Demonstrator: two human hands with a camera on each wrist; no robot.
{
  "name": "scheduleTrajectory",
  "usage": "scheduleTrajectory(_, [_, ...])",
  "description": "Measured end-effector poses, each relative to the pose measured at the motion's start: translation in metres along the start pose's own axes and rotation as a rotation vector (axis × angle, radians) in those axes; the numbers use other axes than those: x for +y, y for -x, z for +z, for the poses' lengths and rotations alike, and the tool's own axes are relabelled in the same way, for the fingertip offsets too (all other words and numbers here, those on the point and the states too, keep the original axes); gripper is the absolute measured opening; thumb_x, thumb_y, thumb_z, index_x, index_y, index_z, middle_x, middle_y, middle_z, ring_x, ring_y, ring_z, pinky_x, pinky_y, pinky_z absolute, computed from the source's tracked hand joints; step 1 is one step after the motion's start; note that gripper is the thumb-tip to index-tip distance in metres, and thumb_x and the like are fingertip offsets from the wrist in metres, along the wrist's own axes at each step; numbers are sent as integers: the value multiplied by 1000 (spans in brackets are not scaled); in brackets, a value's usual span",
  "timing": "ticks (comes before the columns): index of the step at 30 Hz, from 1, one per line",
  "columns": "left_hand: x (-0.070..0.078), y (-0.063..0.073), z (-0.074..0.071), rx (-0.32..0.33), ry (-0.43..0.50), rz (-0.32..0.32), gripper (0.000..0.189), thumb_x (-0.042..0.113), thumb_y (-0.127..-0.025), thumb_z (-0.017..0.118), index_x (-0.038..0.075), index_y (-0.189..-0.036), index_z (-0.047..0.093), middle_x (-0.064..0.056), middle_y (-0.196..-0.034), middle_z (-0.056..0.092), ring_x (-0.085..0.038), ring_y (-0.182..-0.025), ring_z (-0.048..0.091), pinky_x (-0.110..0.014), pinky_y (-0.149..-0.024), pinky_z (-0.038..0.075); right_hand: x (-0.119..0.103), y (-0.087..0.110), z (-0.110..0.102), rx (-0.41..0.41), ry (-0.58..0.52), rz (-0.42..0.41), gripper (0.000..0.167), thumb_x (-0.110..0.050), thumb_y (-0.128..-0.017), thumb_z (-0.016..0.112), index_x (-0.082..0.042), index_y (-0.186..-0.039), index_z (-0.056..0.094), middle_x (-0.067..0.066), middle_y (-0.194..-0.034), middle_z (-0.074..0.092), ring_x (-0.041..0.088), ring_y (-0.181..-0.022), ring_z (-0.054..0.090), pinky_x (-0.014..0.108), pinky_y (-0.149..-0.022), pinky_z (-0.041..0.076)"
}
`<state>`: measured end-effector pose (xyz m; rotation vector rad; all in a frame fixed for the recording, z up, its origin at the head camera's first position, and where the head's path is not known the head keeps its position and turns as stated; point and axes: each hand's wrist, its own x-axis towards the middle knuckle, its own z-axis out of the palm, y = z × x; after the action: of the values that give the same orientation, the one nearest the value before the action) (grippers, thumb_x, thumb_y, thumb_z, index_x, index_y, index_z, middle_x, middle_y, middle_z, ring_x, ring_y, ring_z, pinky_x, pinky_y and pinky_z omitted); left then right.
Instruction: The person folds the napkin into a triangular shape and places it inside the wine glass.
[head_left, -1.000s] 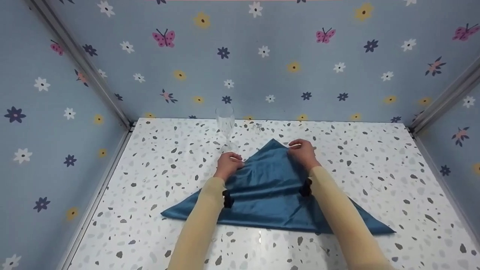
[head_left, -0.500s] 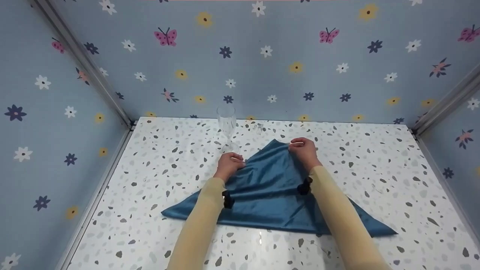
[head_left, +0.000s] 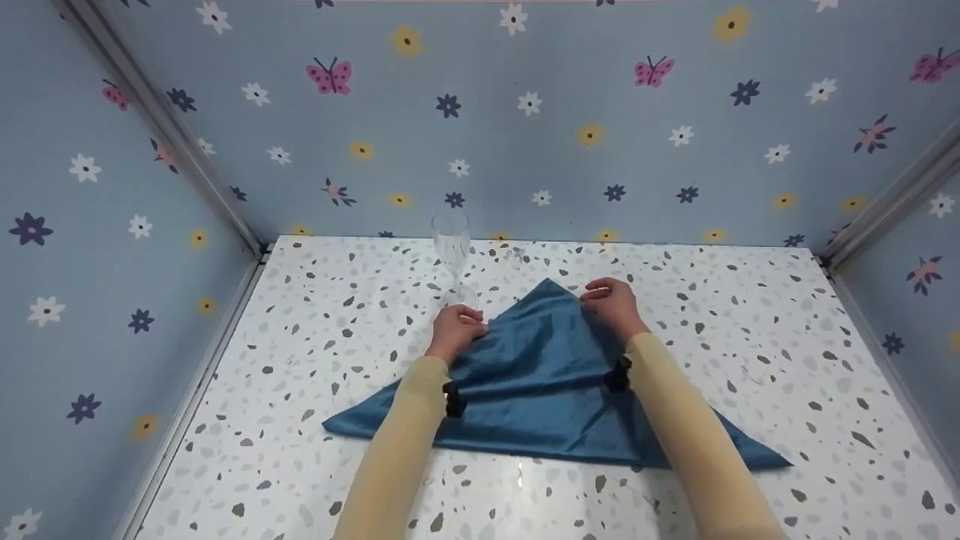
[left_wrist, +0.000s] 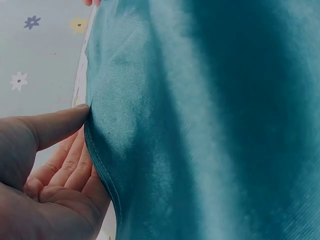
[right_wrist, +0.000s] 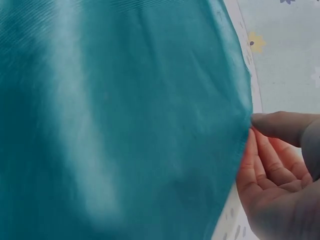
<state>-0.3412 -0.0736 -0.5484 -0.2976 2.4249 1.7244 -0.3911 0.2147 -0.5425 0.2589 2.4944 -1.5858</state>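
Observation:
A shiny blue satin napkin, folded into a triangle, lies with its point away from me and its long fold toward me. My left hand pinches its left slanting edge between thumb and fingers; in the left wrist view the thumb presses on the hem with the fingers behind it. On the right slanting edge, nearer the tip, my right hand pinches the cloth the same way. The right wrist view shows that thumb at the cloth's edge, fingers tucked underneath. Soft creases run across the napkin between both hands.
A clear stemmed glass stands upright just beyond my left hand, its foot close to the fingers. The white speckled table meets flower-patterned blue panels at the back and sides.
The right hand rose slightly up the right edge with the cloth, then came back down and a little to the right. The left hand stays in place; creases in the napkin have shifted.

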Motion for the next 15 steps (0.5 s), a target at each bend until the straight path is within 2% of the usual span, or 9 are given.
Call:
scheduleTrajectory(7, [-2, 3, -9, -30, 19, 10, 24, -3, -78, 74, -5, -101, 66, -15, -93, 70, -25, -89, 67, -34, -77, 52, 7, 19, -17, -55, -16, -63, 40, 5, -88, 60, 6, -127, 52, 23, -117, 62, 31, -107, 59, 35, -85, 50])
scheduleTrajectory(10, [-4, 5, -14, -47, 42, 4, 25, -5, -78, 74, -6, -101, 65, -16, -92, 71, -26, -89, 67, -33, -77, 52, 10, 30, -28, -84, -80, -91, 42, 5, -90, 59, 7, -130, 50, 26, -120, 59, 34, -111, 57, 40, -91, 48])
scheduleTrajectory(15, [-6, 7, -23, -56, 67, -20, 26, -7, -78, 73, -7, -103, 63, -17, -93, 71, -25, -90, 67, -33, -78, 52, 15, 48, -49, -168, -188, -81, 48, 2, -92, 59, 7, -137, 43, 28, -127, 54, 35, -116, 54, 46, -99, 42])
